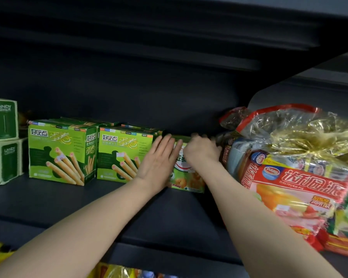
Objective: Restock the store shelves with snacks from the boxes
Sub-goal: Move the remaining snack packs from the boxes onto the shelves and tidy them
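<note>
Green cartons are filling the left part of the dark shelf (48, 201). At the far left, two pale Landy boxes (2, 141) are sitting stacked one on the other. Just beside them, two egg-roll boxes (61, 152) are standing upright side by side, with more of the same lined up behind. The second egg-roll box (122, 155) is touching the left hand (159, 163), which is lying flat with straight, relaxed fingers pressing the front of a green biscuit box (186, 178). That box is standing on the shelf between the egg-roll boxes and the bags, partly hidden by both hands. The right hand (202, 151) is curling its fingers over the box's top right edge, gripping it. Just right of it, a heap of snack bags is leaning on the shelf: a red pie bag (301, 189) in front, and a crinkled clear and gold bag (301, 133) on top. Yellow packets (117, 271) are showing on the shelf below.
</note>
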`<control>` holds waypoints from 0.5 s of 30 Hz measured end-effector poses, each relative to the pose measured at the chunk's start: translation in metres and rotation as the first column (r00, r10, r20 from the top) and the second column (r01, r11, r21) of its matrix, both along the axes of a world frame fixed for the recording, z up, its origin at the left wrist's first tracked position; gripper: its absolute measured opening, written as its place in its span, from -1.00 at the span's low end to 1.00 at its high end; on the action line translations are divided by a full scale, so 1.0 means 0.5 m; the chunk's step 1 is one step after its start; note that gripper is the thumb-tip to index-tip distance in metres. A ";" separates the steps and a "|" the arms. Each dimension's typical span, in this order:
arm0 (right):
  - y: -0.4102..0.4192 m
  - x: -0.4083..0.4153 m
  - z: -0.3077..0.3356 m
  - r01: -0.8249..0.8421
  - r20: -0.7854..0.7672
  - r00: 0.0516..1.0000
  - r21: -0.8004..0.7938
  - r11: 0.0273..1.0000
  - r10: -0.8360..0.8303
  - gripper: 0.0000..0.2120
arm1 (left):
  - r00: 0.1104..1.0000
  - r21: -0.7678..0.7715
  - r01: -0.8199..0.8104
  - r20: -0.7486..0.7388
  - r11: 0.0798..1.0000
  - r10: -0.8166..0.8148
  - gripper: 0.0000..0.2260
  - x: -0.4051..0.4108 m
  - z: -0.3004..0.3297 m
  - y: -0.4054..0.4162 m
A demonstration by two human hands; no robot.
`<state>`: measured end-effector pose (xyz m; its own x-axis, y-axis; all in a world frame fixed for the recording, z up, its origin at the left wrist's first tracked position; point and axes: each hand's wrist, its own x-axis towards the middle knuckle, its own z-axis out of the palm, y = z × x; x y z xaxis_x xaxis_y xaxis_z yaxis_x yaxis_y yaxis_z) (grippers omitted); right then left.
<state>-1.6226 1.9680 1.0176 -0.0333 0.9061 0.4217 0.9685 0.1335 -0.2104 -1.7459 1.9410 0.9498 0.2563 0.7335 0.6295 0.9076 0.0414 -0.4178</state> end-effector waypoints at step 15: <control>-0.014 0.010 -0.087 0.009 0.251 0.968 0.007 1.000 -0.010 -0.29 | 0.999 -0.050 -0.024 0.027 0.998 0.026 0.13 -0.021 0.000 -0.017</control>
<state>-1.6176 1.9609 0.9743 -0.1301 0.9043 0.4065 0.9914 0.1246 0.0401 -1.7563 1.9324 0.9499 0.2205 0.7700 0.5987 0.9179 0.0439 -0.3945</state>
